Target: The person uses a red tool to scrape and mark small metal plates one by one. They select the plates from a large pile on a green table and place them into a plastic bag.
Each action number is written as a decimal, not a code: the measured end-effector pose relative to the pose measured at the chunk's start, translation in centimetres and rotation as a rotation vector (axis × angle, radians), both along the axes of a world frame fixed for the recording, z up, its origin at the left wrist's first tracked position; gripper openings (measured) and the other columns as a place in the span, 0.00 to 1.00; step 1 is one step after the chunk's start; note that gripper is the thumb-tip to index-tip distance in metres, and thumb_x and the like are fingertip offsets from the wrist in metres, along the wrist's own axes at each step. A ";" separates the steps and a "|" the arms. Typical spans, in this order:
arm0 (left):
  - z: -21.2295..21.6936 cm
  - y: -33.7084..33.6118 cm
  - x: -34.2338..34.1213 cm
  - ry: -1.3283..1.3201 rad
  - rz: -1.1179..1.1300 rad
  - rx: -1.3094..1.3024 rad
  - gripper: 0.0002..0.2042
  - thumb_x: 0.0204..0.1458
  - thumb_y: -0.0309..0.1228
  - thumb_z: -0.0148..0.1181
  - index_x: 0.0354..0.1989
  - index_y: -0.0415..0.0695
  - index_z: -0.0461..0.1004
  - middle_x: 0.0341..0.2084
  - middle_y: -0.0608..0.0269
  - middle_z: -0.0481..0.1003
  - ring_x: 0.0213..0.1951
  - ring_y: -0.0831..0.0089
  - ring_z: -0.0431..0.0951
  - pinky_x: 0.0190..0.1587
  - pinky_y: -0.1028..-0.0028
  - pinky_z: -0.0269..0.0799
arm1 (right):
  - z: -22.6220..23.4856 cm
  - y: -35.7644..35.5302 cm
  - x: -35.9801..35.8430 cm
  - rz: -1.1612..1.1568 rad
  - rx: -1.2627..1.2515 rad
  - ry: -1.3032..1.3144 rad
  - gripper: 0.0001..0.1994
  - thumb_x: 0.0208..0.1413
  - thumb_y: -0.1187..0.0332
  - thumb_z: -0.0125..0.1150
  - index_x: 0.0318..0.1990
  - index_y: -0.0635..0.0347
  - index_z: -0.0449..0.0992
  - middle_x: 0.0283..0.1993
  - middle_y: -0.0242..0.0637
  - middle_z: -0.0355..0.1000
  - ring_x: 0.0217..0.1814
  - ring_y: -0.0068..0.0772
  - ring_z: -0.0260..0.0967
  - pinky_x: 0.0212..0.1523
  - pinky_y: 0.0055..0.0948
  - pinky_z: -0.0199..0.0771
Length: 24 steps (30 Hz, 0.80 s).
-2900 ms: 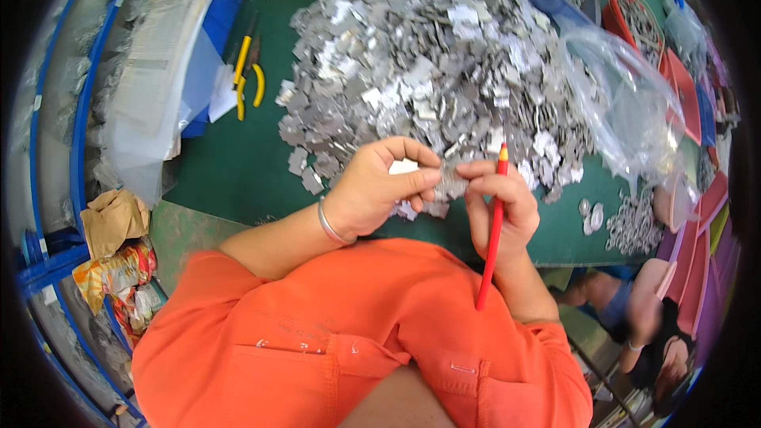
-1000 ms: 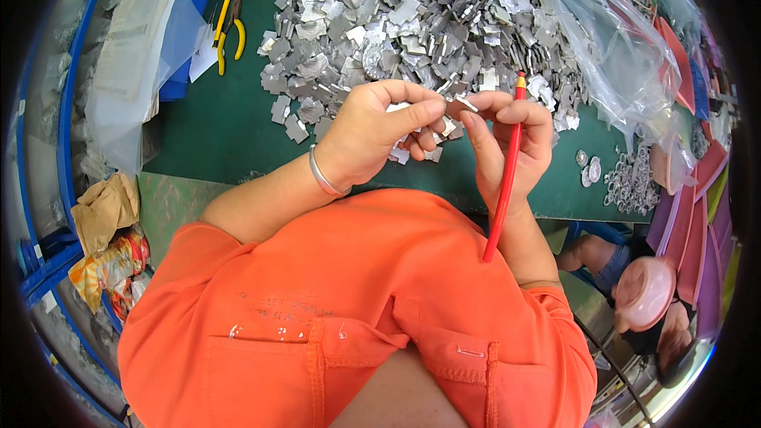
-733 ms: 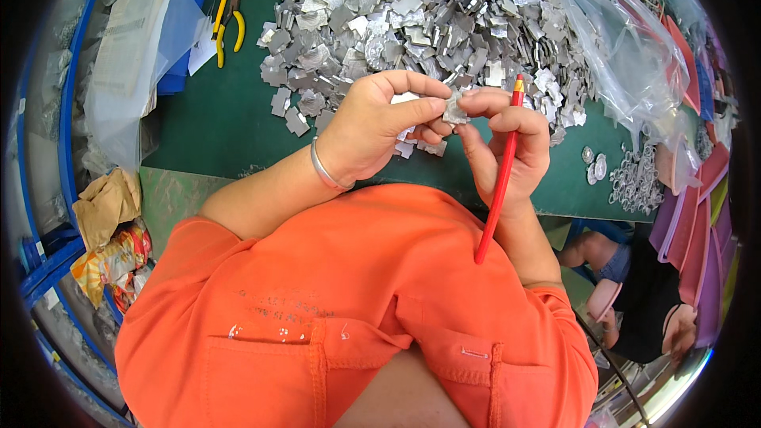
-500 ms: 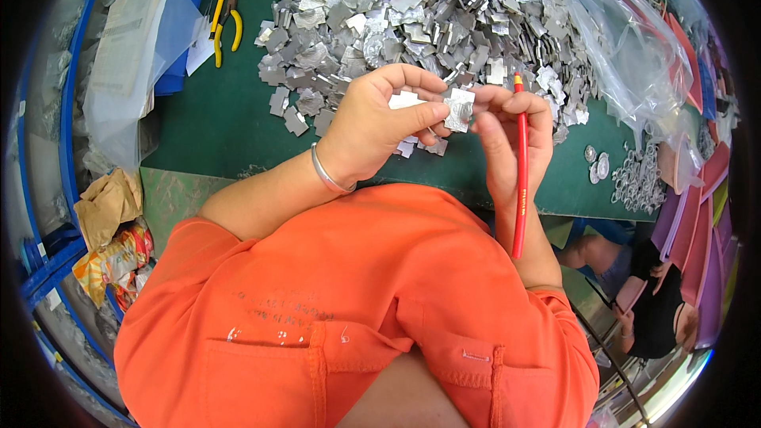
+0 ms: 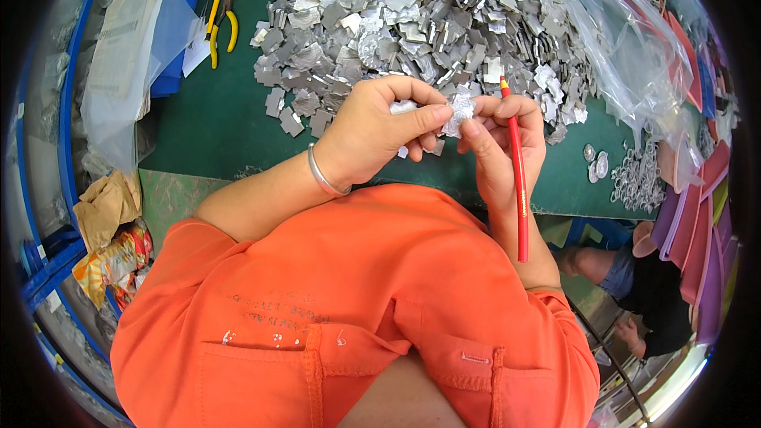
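Observation:
Between my two hands is a small silvery metal piece (image 5: 458, 114) with an embossed-looking face. The thumb and fingers of my left hand (image 5: 388, 119) pinch its left side, and another pale piece (image 5: 403, 107) shows within that hand's curled fingers. My right hand (image 5: 507, 139) grips the right edge of the metal piece with thumb and fingertip. A red pencil (image 5: 519, 182) is tucked between the fingers of the same hand, its tip pointing away from me. Just beyond both hands lies a large heap of flat metal pieces (image 5: 412, 16).
Yellow-handled pliers (image 5: 231, 30) lie at the far left of the green table (image 5: 190, 139), beside plastic-covered sheets (image 5: 131, 55). On the right are a clear plastic bag (image 5: 626, 47), round metal medallions (image 5: 600, 165) and small metal rings (image 5: 638, 178). Another person (image 5: 634, 285) sits beyond the lower right.
My right hand has shifted slightly left, its thumb now pressing on the metal piece, which shows a different, embossed face. The pencil tilted with it. The other person's arm has moved.

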<state>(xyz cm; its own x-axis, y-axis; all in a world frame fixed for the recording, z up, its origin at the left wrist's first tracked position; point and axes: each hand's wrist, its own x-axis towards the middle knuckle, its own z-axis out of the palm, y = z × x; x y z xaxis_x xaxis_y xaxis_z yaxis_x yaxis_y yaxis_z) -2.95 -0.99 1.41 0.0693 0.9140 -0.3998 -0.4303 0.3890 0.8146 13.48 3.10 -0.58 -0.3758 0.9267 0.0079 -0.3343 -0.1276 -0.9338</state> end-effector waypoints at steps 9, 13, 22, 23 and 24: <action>-0.5 -0.1 0.1 -0.140 0.028 -0.021 0.07 0.50 0.27 0.57 0.34 0.36 0.73 0.23 0.63 0.73 0.24 0.79 0.73 0.23 0.81 0.69 | -0.8 -0.1 0.2 -0.044 0.439 -0.134 0.16 0.44 0.87 0.56 0.35 0.60 0.59 0.38 0.44 0.69 0.35 0.23 0.66 0.35 0.20 0.66; -0.3 -0.1 -0.1 -0.166 0.043 -0.025 0.07 0.49 0.27 0.57 0.34 0.37 0.73 0.24 0.62 0.73 0.25 0.78 0.74 0.25 0.81 0.70 | -0.7 -0.1 0.3 -0.028 0.431 -0.117 0.16 0.43 0.88 0.53 0.36 0.60 0.59 0.38 0.44 0.69 0.37 0.24 0.66 0.37 0.20 0.66; -0.5 -0.1 -0.1 -0.102 0.098 0.025 0.07 0.47 0.22 0.58 0.34 0.36 0.69 0.26 0.59 0.73 0.26 0.75 0.76 0.28 0.80 0.72 | -0.7 0.1 0.3 -0.079 0.162 0.018 0.12 0.49 0.86 0.48 0.38 0.62 0.58 0.40 0.46 0.68 0.39 0.27 0.68 0.37 0.20 0.70; -0.4 0.0 0.0 -0.096 0.103 0.031 0.07 0.47 0.22 0.58 0.34 0.36 0.69 0.27 0.59 0.73 0.27 0.75 0.76 0.28 0.80 0.72 | -0.6 0.1 0.3 -0.081 0.126 0.003 0.13 0.49 0.86 0.51 0.38 0.62 0.57 0.40 0.46 0.68 0.38 0.25 0.69 0.34 0.19 0.70; -0.4 0.0 0.0 -0.091 0.108 0.037 0.07 0.47 0.22 0.58 0.34 0.36 0.69 0.27 0.59 0.73 0.27 0.75 0.76 0.28 0.80 0.73 | -0.5 0.0 0.4 -0.056 0.139 0.013 0.13 0.49 0.86 0.51 0.38 0.62 0.57 0.40 0.46 0.68 0.37 0.24 0.68 0.34 0.18 0.70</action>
<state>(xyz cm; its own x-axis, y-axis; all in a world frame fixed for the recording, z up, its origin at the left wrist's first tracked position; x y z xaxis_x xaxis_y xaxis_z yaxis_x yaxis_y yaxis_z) -2.95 -0.96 0.99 0.0045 0.9319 -0.3627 -0.5406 0.3074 0.7831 13.83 3.13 -1.09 -0.3222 0.9360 0.1420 -0.3494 0.0218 -0.9367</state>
